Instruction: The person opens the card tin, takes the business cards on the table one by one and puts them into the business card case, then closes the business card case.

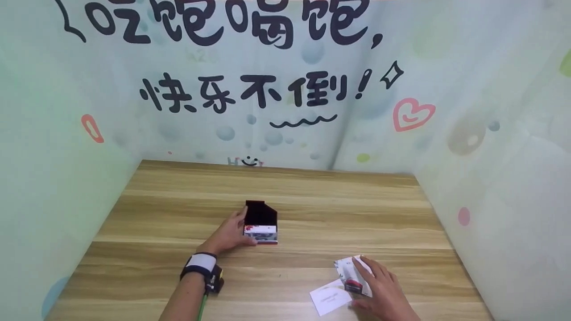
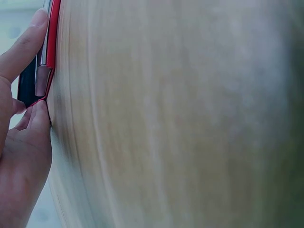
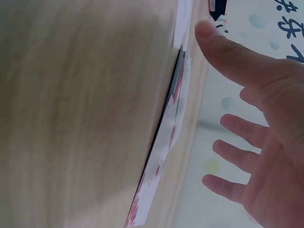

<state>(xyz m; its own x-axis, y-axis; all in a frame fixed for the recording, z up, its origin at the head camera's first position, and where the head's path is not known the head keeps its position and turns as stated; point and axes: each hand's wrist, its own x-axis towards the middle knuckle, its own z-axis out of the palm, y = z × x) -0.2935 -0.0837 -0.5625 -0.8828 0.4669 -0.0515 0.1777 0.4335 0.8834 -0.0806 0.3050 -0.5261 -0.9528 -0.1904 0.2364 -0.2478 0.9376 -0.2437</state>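
Note:
My left hand point(image 1: 231, 232) grips a small black card box point(image 1: 261, 214) at its left side. Cards point(image 1: 263, 233) with a printed picture lie in the box's front part. In the left wrist view, the thumb lies along the red edge point(image 2: 54, 38) of the box and the fingertips meet its corner. Over toward the front right, my right hand point(image 1: 383, 285) reaches over a printed card point(image 1: 352, 274), which overlaps a white card point(image 1: 330, 297) on the table. The right wrist view has the fingers spread and apart, with nothing between them, above the loose cards point(image 3: 161, 152).
The wood-grain table point(image 1: 187, 187) is bordered by a printed backdrop point(image 1: 267, 133) at the back and pale side walls point(image 1: 499, 133). A strapped camera point(image 1: 215, 280) sits on my left wrist, with a green cable point(image 1: 202, 307) running from it.

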